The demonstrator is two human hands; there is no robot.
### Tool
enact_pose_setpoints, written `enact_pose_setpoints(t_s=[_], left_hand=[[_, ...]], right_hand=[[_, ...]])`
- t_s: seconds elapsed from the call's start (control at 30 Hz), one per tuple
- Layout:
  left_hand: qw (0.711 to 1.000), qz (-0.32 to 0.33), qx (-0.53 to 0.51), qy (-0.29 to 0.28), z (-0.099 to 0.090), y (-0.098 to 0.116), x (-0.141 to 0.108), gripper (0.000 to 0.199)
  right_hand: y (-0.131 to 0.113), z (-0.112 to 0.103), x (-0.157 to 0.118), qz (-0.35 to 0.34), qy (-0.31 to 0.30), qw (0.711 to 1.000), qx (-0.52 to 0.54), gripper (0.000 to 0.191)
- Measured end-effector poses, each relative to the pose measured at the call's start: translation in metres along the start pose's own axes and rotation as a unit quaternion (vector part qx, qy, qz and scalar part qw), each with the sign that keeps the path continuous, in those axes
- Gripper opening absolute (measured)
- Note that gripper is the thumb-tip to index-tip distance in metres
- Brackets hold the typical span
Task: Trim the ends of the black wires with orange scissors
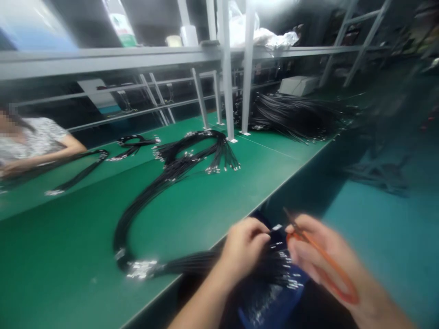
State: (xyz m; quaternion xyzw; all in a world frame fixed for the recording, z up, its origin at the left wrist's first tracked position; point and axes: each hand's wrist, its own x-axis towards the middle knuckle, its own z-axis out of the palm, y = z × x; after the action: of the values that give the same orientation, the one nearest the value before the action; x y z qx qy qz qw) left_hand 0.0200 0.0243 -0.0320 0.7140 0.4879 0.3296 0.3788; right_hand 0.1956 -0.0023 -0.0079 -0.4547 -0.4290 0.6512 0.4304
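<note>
Left hand [245, 244]: thumb and fingers pinched on one black cable [271, 229], over table edge; white-tipped end points right. Right hand [317, 249]: curled round orange-handled scissors [325, 258], long axis slanting, blades up-left, handle loops down-right, near cable end.

in front of me runs a long green table [103, 246], its pale edge slanting up to the right. above it a grey metal shelf [154, 55] stands on white posts [228, 77], with more rails [126, 116] behind. beyond my table, on the right, i see a smooth blue-green floor [384, 237]. bright light [270, 7] glares at the top, while the far right of the room sinks into dark blur.
</note>
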Motion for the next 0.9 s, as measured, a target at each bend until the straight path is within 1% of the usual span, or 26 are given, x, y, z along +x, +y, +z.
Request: enact_pose_setpoints(t_s=[0.03, 0.07, 0.13, 0.17, 0.2, 0.23, 0.27, 0.3, 0.33, 0.37, 0.4, 0.47, 0.53, 0.57, 0.63, 0.67, 0.73, 0.77, 0.83, 0.9], left_hand=[[0.999, 0.003, 0.048, -0.008, 0.002, 0.001, 0.0, 0.011], [0.995, 0.013, 0.094, -0.023, 0.0, 0.0, -0.002, 0.021], [0.98, 0.043, 0.181, -0.074, -0.012, -0.005, -0.015, 0.057], [0.969, 0.05, 0.222, -0.097, -0.021, -0.01, -0.024, 0.073], [0.957, 0.037, 0.268, -0.101, -0.03, -0.018, -0.036, 0.082], [0.942, 0.004, 0.328, -0.075, -0.039, -0.026, -0.047, 0.085], [0.92, -0.032, 0.389, -0.035, -0.046, -0.037, -0.058, 0.081], [0.895, -0.052, 0.442, -0.001, -0.051, -0.047, -0.068, 0.072], [0.875, -0.054, 0.481, 0.021, -0.054, -0.057, -0.076, 0.061], [0.861, -0.041, 0.506, 0.027, -0.055, -0.066, -0.081, 0.05], [0.849, -0.029, 0.526, 0.03, -0.056, -0.073, -0.085, 0.043], [0.835, -0.002, 0.549, 0.024, -0.057, -0.077, -0.086, 0.037], [0.829, 0.015, 0.559, 0.02, -0.06, -0.071, -0.082, 0.033], [0.827, 0.017, 0.561, 0.03, -0.063, -0.064, -0.078, 0.031], [0.824, 0.0, 0.564, 0.054, -0.069, -0.046, -0.067, 0.029], [0.822, -0.021, 0.567, 0.052, -0.071, -0.036, -0.062, 0.029], [0.818, -0.066, 0.572, -0.003, -0.071, -0.016, -0.05, 0.033], [0.813, -0.077, 0.576, -0.023, -0.069, -0.007, -0.045, 0.035], [0.807, -0.075, 0.584, -0.051, -0.062, 0.007, -0.038, 0.035], [0.808, -0.058, 0.581, -0.075, -0.053, 0.013, -0.035, 0.032]], right_hand=[[0.002, -0.002, 0.001, -0.015, 0.046, 0.999, -0.009, 0.041], [0.004, -0.005, 0.001, -0.028, 0.088, 0.996, -0.019, 0.045], [0.008, -0.015, 0.004, -0.045, 0.156, 0.986, -0.035, 0.049], [0.009, -0.021, 0.004, -0.054, 0.178, 0.982, -0.034, 0.05], [0.01, -0.025, 0.005, -0.064, 0.191, 0.979, -0.025, 0.048], [0.009, -0.029, 0.004, -0.079, 0.196, 0.977, -0.007, 0.045], [0.008, -0.031, 0.003, -0.096, 0.195, 0.976, 0.014, 0.041], [0.006, -0.032, 0.002, -0.115, 0.19, 0.974, 0.036, 0.036], [0.004, -0.03, 0.001, -0.132, 0.181, 0.973, 0.053, 0.032], [0.002, -0.028, 0.0, -0.141, 0.175, 0.972, 0.064, 0.028], [-0.001, -0.025, -0.001, -0.145, 0.166, 0.973, 0.071, 0.026], [-0.005, -0.02, -0.004, -0.154, 0.152, 0.973, 0.077, 0.022], [-0.008, -0.019, -0.008, -0.169, 0.149, 0.971, 0.08, 0.021], [-0.009, -0.02, -0.01, -0.178, 0.152, 0.969, 0.082, 0.02], [-0.011, -0.024, -0.013, -0.195, 0.16, 0.963, 0.093, 0.019], [-0.012, -0.026, -0.014, -0.202, 0.162, 0.96, 0.103, 0.019], [-0.011, -0.029, -0.013, -0.209, 0.156, 0.957, 0.126, 0.018], [-0.011, -0.03, -0.012, -0.211, 0.157, 0.955, 0.135, 0.018], [-0.01, -0.031, -0.01, -0.215, 0.165, 0.951, 0.145, 0.018], [-0.009, -0.032, -0.008, -0.221, 0.182, 0.946, 0.151, 0.019]])
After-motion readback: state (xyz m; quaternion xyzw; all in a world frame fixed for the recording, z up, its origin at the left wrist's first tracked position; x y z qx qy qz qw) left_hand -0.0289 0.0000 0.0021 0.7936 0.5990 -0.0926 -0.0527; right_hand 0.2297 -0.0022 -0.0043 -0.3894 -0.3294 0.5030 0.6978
